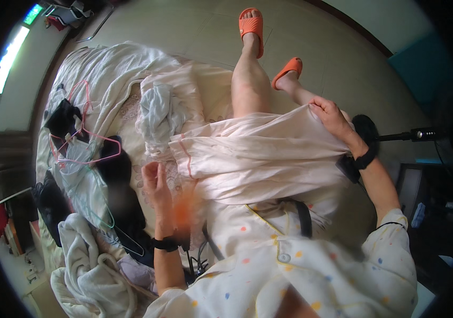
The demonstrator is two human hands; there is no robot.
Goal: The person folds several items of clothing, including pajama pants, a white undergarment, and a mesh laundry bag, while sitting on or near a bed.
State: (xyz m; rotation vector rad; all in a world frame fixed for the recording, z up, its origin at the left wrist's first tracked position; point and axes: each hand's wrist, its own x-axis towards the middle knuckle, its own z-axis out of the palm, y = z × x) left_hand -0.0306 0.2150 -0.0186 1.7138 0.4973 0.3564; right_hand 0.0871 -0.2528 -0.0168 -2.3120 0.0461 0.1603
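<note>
A pale pink cloth point(246, 155) with a thin reddish stripe near its left end lies across my lap. My right hand point(330, 117) pinches its upper right edge and pulls it taut. To the left of the cloth, my left hand point(157, 183) is raised over the bed with its fingers curled; whether anything thin is between them I cannot tell. Beyond that hand, a crumpled light blue-grey cloth point(161, 107) rests on a folded pale pink fabric point(190, 91).
Pink hangers point(109, 139) and a green hanger point(107, 202) lie among dark and pale clothes at left. A fleecy white blanket point(91, 270) is bunched at lower left. At right, a black pole point(397, 136) reaches in. Tiled floor point(206, 31) lies beyond the bed.
</note>
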